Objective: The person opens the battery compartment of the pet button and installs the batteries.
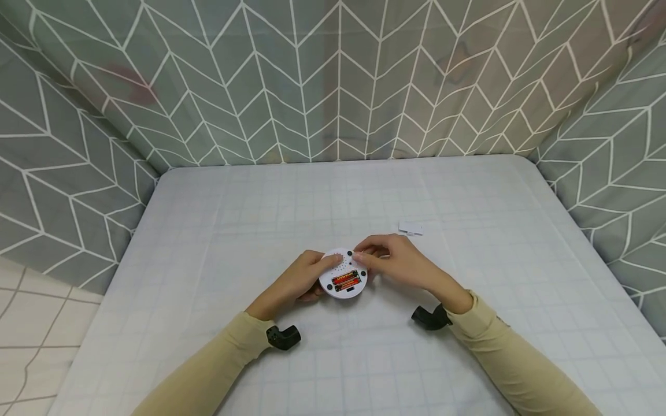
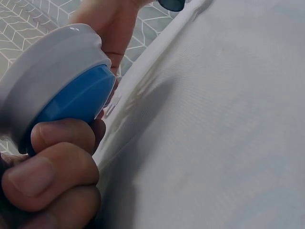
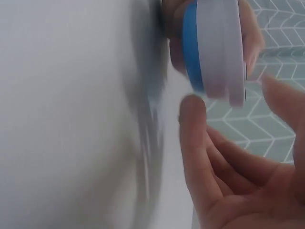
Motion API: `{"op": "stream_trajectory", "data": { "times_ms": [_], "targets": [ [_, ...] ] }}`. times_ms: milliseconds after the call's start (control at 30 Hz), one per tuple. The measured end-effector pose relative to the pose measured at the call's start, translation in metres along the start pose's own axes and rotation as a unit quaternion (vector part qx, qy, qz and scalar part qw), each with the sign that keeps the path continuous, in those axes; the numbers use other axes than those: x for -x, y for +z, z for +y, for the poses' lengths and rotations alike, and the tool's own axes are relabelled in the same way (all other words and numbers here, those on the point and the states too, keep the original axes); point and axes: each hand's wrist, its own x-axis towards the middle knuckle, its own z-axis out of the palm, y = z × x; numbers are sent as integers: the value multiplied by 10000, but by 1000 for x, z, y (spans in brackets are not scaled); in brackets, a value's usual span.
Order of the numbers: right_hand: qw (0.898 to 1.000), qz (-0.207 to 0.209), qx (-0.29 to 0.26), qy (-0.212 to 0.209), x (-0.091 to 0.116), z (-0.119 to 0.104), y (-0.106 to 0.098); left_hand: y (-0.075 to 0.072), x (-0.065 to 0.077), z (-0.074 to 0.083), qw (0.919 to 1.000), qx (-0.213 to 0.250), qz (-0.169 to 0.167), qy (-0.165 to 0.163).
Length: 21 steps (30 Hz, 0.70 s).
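A round white-and-blue sound button [image 1: 328, 276] is tilted above the table, its white underside facing up. Two red batteries [image 1: 346, 281] lie side by side in its compartment, near small speaker holes and dark round feet. My left hand [image 1: 304, 276] grips its left side, thumb on the underside, fingers curled beneath the blue part [image 2: 78, 98]. At the opposite rim is my right hand [image 1: 395, 260]; in the right wrist view its thumb and forefinger stand apart, the fingertip [image 3: 193, 107] close to the blue edge. Whether the thumb touches the underside is hard to tell.
A small white flat piece [image 1: 411, 229], perhaps a battery cover, lies on the white table cloth [image 1: 270, 202] beyond my right hand. Grey patterned curtains [image 1: 322, 81] stand along the table's back and sides. Black wrist cameras [image 1: 283, 337] jut from both sleeves.
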Motion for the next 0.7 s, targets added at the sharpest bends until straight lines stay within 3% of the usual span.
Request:
{"op": "stream_trajectory", "data": {
  "times_ms": [167, 367, 467, 700],
  "targets": [
    [9940, 995, 437, -152, -3, 7, -12, 1, 1, 1, 9998, 68, 93, -168],
    [9587, 2318, 1608, -359, -2, 20, -34, 3, 1, 0, 9994, 128, 151, -281],
    [9469, 2556, 1948, -101, -1, 28, -45, 3, 1, -1, 9995, 164, 120, -258],
    [9416, 2488, 2239, 367, -2, 40, -55, 2, 1, -2, 9997, 149, 90, -194]
  ]
}}
